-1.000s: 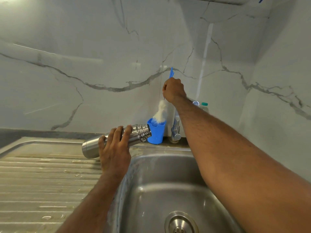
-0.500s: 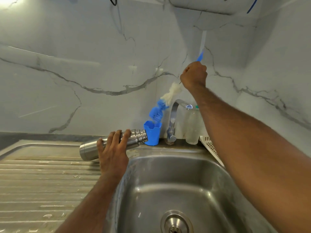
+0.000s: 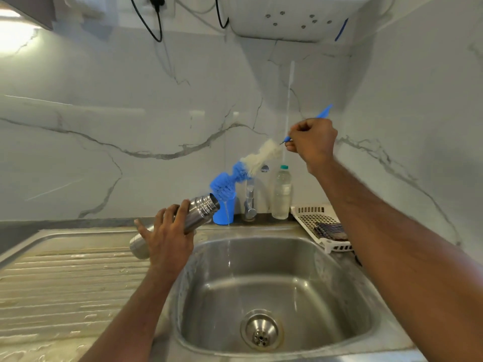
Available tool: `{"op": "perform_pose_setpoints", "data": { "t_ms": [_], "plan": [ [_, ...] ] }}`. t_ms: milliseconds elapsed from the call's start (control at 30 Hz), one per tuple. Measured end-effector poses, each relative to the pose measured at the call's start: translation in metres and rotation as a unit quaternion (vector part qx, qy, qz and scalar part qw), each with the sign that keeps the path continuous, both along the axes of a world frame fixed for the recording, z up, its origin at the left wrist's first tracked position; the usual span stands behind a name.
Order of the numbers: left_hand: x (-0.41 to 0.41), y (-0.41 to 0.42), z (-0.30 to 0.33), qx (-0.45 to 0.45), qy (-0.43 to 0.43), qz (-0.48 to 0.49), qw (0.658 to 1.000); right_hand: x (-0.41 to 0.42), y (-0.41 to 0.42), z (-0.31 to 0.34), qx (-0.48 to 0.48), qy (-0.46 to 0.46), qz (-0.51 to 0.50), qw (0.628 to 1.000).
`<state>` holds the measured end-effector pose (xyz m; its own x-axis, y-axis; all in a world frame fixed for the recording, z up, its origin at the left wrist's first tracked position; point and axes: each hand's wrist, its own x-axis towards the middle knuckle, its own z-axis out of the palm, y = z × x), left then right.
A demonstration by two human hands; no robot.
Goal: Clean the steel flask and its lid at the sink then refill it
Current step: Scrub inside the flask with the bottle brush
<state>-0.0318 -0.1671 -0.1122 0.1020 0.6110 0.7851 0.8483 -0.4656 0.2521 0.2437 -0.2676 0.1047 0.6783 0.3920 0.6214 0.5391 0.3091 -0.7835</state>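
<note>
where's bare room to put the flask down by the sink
Free: the ribbed steel drainboard left of the sink basin. Crowded: the back ledge, with blue plastic cup, tap and clear water bottle, and the white plastic basket on the right.

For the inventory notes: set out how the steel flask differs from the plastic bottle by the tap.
The steel flask is opaque metal; the plastic bottle is see-through. The flask is tilted, held by the left hand; the bottle stands upright on the ledge, untouched. The flask's mouth is open and trickling water into the sink; the bottle is capped. Both are slim cylinders.

One flask (image 3: 201,214), one brush (image 3: 245,167), one bottle (image 3: 281,195), seemingly one cup (image 3: 222,212).
</note>
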Motion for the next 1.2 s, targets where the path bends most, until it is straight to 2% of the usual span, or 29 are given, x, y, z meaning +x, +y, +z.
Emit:
{"op": "perform_pose_setpoints", "data": {
  "t_ms": [100, 367, 500, 567, 667, 767, 867, 1067, 1200],
  "plan": [
    [-0.006, -0.012, -0.001, -0.012, -0.017, -0.007, 1.0, -0.004, -0.01, -0.018, -0.001, 0.026, 0.025, 0.999],
    [-0.019, -0.023, -0.002, -0.03, -0.001, -0.009, 0.999, -0.005, -0.026, -0.049, -0.022, 0.098, 0.057, 0.993],
    [-0.026, -0.017, -0.003, -0.048, 0.011, -0.064, 0.997, 0.003, -0.03, -0.058, -0.105, 0.07, 0.096, 0.987],
    [-0.034, -0.011, -0.001, -0.039, 0.011, -0.078, 0.996, 0.01, -0.035, -0.062, -0.172, 0.04, 0.155, 0.972],
    [-0.044, -0.002, 0.005, -0.041, -0.014, -0.102, 0.994, 0.019, -0.043, -0.072, -0.215, 0.063, 0.24, 0.944],
    [-0.043, -0.002, 0.008, -0.018, 0.0, -0.132, 0.991, 0.021, -0.044, -0.088, -0.217, 0.088, 0.265, 0.935],
    [-0.036, -0.008, 0.012, -0.023, 0.009, -0.154, 0.988, 0.002, -0.038, -0.111, -0.175, 0.096, 0.251, 0.947],
    [-0.045, -0.004, 0.017, 0.002, 0.038, -0.081, 0.996, -0.023, -0.044, -0.16, -0.096, 0.027, 0.161, 0.982],
    [-0.024, -0.014, 0.016, 0.055, 0.1, -0.12, 0.986, -0.036, -0.037, -0.178, -0.089, 0.063, 0.164, 0.98]
  ]
}}
